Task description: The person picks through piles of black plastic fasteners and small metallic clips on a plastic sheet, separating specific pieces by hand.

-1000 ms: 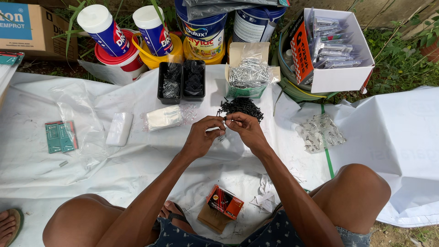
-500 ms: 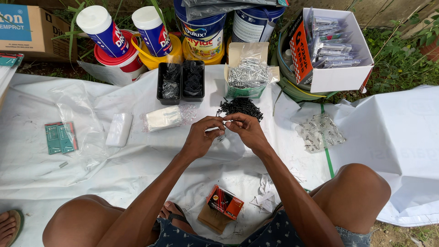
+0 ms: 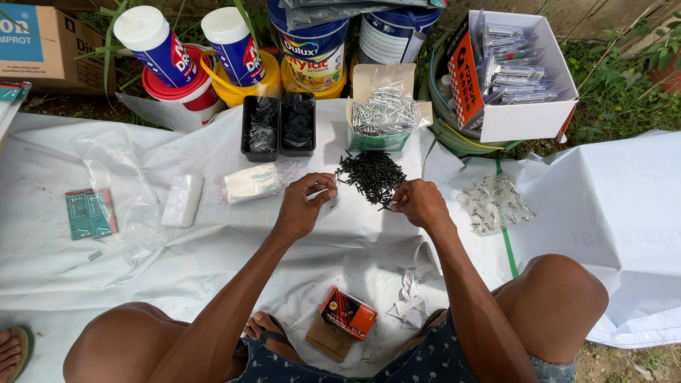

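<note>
Two narrow black plastic trays (image 3: pixel 280 124) stand side by side at the far edge of the white plastic sheet (image 3: pixel 85 284) I am sitting on, both holding small dark screws, the left one with some shinier ones mixed in. Just to their right an open cardboard carton with green sides (image 3: pixel 383 117) is heaped with silver nails. Further right a white cardboard box with an orange flap (image 3: pixel 518 78) is full of small clear packets standing on edge. Behind them stand paint pails (image 3: pixel 312 42) and two tilted blue tubs with white lids (image 3: pixel 152 42), and a brown cardboard box with a blue label (image 3: pixel 35 39) sits far left. On the sheet lie a flat green rectangular packet (image 3: pixel 90 213), a white oblong packet (image 3: pixel 182 201), a clear bag with a pale block in it (image 3: pixel 257 181), and to my right a heap of filled clear bags (image 3: pixel 494 202). A small orange and black box (image 3: pixel 347 312) lies between my knees. The loose pile of short black screws (image 3: pixel 372 174) lies in front of me on the sheet. My left hand (image 3: pixel 305 206) pinches a little clear bag (image 3: pixel 331 203) just beside the pile. My right hand (image 3: pixel 421 202) is curled, its fingertips pressed together on a few screws at the pile's near edge.
</note>
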